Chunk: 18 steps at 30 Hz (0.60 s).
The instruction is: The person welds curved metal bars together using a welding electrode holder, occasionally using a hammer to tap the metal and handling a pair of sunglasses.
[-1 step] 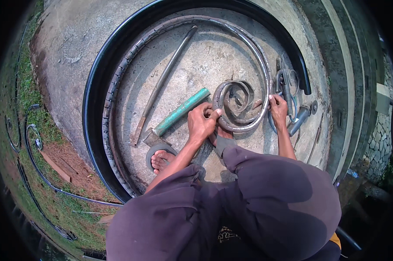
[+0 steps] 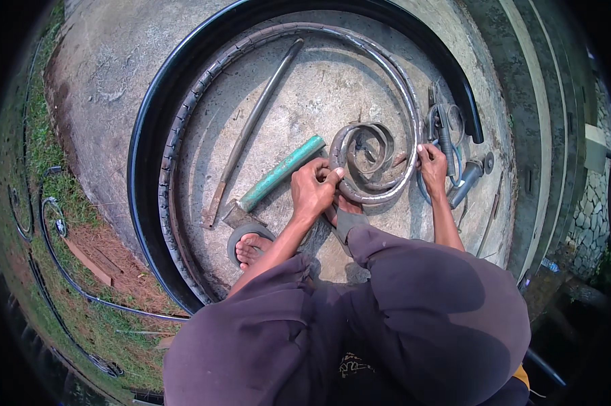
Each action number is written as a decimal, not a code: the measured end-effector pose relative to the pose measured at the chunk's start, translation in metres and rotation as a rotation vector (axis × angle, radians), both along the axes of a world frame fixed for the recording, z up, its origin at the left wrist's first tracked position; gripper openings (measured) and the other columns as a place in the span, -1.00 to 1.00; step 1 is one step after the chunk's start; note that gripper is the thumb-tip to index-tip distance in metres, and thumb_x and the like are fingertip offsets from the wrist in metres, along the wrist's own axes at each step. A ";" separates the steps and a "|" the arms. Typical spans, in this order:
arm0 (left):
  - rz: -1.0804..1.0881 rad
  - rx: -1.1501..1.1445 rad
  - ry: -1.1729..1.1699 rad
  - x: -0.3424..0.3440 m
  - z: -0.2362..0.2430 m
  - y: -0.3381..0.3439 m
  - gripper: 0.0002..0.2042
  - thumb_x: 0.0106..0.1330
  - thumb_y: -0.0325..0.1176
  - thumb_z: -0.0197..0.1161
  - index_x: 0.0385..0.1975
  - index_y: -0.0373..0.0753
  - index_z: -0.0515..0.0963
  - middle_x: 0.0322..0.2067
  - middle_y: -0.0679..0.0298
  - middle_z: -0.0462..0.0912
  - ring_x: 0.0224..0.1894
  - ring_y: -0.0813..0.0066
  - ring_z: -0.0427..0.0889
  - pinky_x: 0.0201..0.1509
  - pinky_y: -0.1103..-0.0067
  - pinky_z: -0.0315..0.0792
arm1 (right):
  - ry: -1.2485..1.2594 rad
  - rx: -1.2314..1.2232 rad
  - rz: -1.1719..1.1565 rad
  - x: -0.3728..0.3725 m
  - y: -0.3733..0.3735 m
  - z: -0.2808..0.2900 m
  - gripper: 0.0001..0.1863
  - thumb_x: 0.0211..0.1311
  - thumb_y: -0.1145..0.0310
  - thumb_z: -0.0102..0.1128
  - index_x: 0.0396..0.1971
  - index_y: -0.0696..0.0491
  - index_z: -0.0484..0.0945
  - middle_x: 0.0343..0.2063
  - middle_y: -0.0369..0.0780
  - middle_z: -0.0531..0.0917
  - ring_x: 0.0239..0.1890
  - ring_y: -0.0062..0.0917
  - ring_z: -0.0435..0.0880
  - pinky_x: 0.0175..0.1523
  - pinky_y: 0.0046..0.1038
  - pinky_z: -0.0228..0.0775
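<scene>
A metal strip bent into a spiral (image 2: 369, 198) lies on the concrete in front of me, its long outer arc cut with many slots. My left hand (image 2: 313, 191) is closed on the left side of the small inner curl, thumb on top. On the same spiral, my right hand (image 2: 433, 169) pinches the right side of the curve between thumb and fingers. A hammer with a thick green handle (image 2: 283, 173) rests just left of my left hand, its head near my left foot. Further left, a long metal bar (image 2: 254, 132) slants across the ground inside the arc.
A wide black curved channel (image 2: 142, 162) rings the spiral. Right of my right hand lie a blue angle grinder (image 2: 466, 183) and a cable clamp (image 2: 444, 139) with blue cable. Grass (image 2: 82, 196) with hoses borders the slab at left; a stepped concrete edge (image 2: 545, 135) runs along the right.
</scene>
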<state>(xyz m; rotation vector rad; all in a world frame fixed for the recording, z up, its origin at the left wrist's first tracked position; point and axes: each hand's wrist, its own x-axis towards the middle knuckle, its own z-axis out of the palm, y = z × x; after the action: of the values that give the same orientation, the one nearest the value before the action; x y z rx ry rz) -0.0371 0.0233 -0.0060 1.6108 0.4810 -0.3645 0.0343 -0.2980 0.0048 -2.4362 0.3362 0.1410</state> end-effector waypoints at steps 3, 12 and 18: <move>0.027 -0.077 0.019 -0.001 -0.006 -0.003 -0.72 0.11 -0.30 0.41 -0.27 -0.36 0.67 -0.50 0.15 0.73 -0.47 0.45 0.68 -0.27 0.50 0.50 | 0.004 0.024 -0.007 0.001 0.002 0.003 -0.71 0.32 0.23 0.22 -0.37 0.20 0.66 -0.64 -0.27 0.59 -0.58 -0.64 0.57 -0.40 -0.48 0.38; 0.013 -0.062 -0.004 -0.002 -0.004 -0.007 -0.73 0.14 -0.31 0.39 -0.25 -0.37 0.67 -0.50 0.16 0.73 -0.49 0.51 0.64 -0.29 0.54 0.48 | 0.058 -0.034 0.015 0.003 -0.001 0.010 -0.71 0.32 0.25 0.22 -0.41 0.20 0.66 -0.66 -0.24 0.61 -0.61 -0.61 0.61 -0.42 -0.47 0.40; 0.019 -0.102 0.017 -0.002 -0.002 0.000 -0.72 0.15 -0.31 0.38 -0.23 -0.39 0.65 -0.48 0.14 0.74 -0.47 0.50 0.64 -0.29 0.55 0.48 | 0.136 -0.026 0.090 0.012 -0.001 0.013 -0.70 0.34 0.22 0.20 -0.35 0.19 0.66 -0.64 -0.25 0.62 -0.60 -0.63 0.62 -0.42 -0.48 0.40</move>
<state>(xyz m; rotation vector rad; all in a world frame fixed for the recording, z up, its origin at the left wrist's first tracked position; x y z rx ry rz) -0.0391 0.0229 -0.0084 1.5045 0.4833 -0.3824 0.0461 -0.2986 0.0174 -2.4743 0.2895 0.3446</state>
